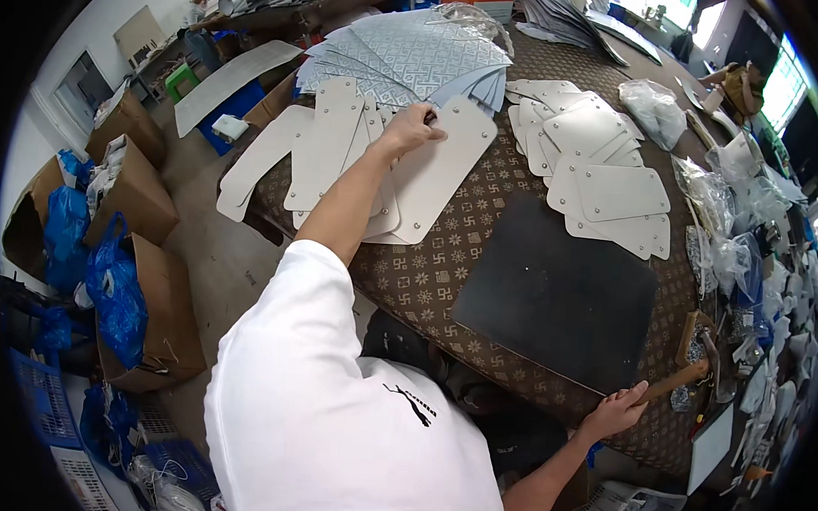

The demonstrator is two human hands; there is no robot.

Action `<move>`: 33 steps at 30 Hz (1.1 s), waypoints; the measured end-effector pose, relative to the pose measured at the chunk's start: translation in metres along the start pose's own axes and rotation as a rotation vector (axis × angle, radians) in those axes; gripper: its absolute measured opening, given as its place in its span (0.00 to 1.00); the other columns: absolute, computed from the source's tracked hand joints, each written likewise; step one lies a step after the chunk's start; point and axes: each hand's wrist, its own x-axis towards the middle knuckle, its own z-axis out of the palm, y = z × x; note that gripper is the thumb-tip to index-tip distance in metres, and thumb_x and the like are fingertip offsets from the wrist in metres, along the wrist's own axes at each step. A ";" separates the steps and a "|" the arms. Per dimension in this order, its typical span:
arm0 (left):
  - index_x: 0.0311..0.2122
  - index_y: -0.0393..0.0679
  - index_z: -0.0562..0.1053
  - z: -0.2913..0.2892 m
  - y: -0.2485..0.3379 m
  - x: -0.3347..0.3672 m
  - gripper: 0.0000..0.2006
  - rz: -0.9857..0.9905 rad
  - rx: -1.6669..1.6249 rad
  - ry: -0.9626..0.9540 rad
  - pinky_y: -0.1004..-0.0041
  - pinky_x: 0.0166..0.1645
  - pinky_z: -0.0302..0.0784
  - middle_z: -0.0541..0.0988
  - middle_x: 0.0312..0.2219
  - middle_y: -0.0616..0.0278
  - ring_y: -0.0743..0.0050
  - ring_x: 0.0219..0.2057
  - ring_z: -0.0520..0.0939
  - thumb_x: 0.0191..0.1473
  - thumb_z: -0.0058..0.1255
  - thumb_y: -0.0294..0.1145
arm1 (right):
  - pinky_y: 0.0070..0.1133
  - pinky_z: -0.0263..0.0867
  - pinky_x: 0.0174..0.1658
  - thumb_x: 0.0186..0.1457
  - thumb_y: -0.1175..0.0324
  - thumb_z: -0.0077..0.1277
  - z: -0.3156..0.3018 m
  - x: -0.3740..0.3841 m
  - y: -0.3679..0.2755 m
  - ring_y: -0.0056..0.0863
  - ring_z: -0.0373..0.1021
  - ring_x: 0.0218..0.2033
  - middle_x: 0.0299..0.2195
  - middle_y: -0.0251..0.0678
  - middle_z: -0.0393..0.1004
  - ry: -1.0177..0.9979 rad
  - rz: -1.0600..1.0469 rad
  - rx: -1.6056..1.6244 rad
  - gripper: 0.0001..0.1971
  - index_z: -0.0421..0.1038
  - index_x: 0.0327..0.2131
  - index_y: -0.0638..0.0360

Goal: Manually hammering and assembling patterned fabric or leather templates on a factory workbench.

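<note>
Head view: left hand (413, 128) reached far forward, fingertips pinched on the top edge of a white riveted panel (434, 180) lying just beneath it, while right hand (613, 411) gripped a wooden-handled hammer (679, 378), held ready near the dark mat (556, 301).
</note>
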 end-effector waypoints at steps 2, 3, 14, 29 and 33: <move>0.43 0.38 0.75 -0.001 0.064 -0.006 0.22 0.108 -0.028 -0.120 0.63 0.46 0.75 0.81 0.39 0.50 0.54 0.41 0.82 0.50 0.65 0.44 | 0.15 0.43 0.16 0.69 0.55 0.48 0.004 -0.004 -0.004 0.08 0.45 0.15 0.18 0.18 0.53 -0.006 0.025 0.004 0.14 0.66 0.32 0.52; 0.43 0.38 0.75 -0.005 0.092 -0.020 0.22 0.113 -0.051 -0.133 0.63 0.46 0.75 0.81 0.39 0.50 0.54 0.41 0.82 0.50 0.65 0.44 | 0.15 0.43 0.16 0.69 0.55 0.48 0.003 -0.007 -0.008 0.08 0.46 0.15 0.18 0.18 0.53 -0.018 0.034 0.001 0.15 0.65 0.31 0.51; 0.41 0.33 0.76 0.171 0.224 -0.090 0.19 0.600 -0.259 -0.485 0.69 0.42 0.74 0.79 0.29 0.58 0.73 0.32 0.78 0.55 0.62 0.41 | 0.14 0.42 0.14 0.69 0.56 0.47 -0.008 -0.047 -0.044 0.08 0.47 0.13 0.16 0.19 0.52 -0.078 0.107 0.049 0.19 0.58 0.26 0.50; 0.43 0.38 0.81 0.126 0.125 -0.102 0.10 0.323 -0.726 -0.370 0.78 0.48 0.77 0.84 0.34 0.66 0.82 0.36 0.82 0.56 0.63 0.27 | 0.13 0.45 0.15 0.69 0.54 0.47 -0.002 -0.102 -0.085 0.09 0.50 0.12 0.16 0.22 0.56 -0.405 0.181 -0.144 0.18 0.62 0.28 0.54; 0.42 0.39 0.81 0.138 0.121 -0.107 0.10 0.337 -0.589 -0.362 0.78 0.48 0.78 0.84 0.34 0.66 0.83 0.36 0.83 0.55 0.63 0.29 | 0.12 0.44 0.14 0.68 0.55 0.50 0.034 -0.109 -0.100 0.07 0.51 0.12 0.17 0.21 0.58 -0.442 0.197 -0.269 0.17 0.63 0.28 0.53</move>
